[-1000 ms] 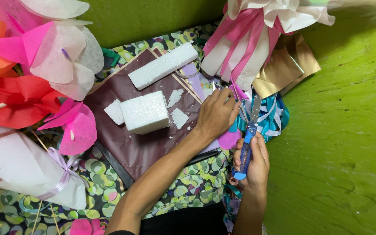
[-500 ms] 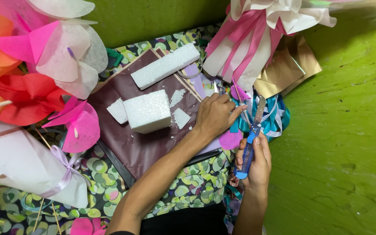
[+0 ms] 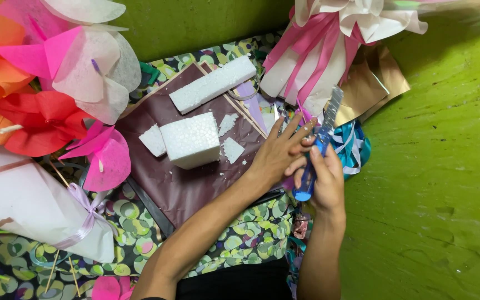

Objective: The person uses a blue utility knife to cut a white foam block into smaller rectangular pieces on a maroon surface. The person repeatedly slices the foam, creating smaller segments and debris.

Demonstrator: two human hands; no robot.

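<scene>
A blue-handled utility knife (image 3: 313, 161) is showing against the lime-green floor (image 3: 434, 183). White foam blocks (image 3: 191, 140) are lying on maroon paper (image 3: 187, 180), over cloth (image 3: 240, 239) patterned with green circles; pink and orange paper flowers (image 3: 40, 100) are glowing alongside.

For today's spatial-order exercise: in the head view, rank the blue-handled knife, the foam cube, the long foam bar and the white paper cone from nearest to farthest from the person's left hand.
From the left hand:
1. Blue-handled knife, just right, held in the right hand.
2. Foam cube, to the left on the maroon sheet.
3. Long foam bar, up-left.
4. White paper cone, far left.
</scene>
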